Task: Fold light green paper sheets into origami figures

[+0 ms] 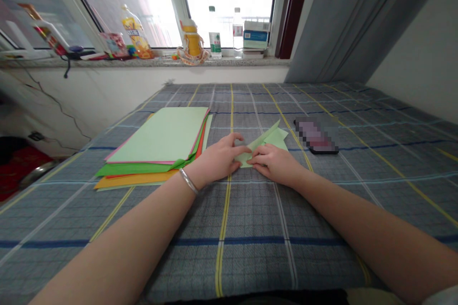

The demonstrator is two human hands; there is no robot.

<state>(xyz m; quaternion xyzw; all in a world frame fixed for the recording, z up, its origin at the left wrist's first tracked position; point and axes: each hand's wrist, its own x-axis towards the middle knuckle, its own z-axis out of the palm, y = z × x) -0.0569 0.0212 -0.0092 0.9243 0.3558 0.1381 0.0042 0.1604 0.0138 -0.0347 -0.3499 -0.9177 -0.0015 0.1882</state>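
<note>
Folded pale green paper [265, 144] lies at about the middle of a grey plaid bedspread [250, 243], its pointed flap rising toward the far right. Both hands are together on it, fingers nearly meeting. The left hand [216, 158] curves over the paper's left end and grips it between thumb and fingers, while the right hand [275, 164] bears down on the near edge with its fingers flat across the fold. A silver bangle [188, 181] circles the left wrist.

Just left of the hands sits a stack of coloured craft paper [157, 136], with pale green on top and bright green, red and orange sheets fanning out beneath. Further right, well apart from the hands, lies a pixelated dark-edged object [317, 137], too blurred to identify.

Along the far side runs a stone windowsill [150, 62]. On it stand a plastic bottle with a yellow label [136, 32], a yellow bottle with an orange cap [192, 40], two clear water bottles [214, 33] [237, 33], and a box with a blue label [255, 35]. A pink packet [114, 44] lies further left. The printing on all of them is too small to read.
</note>
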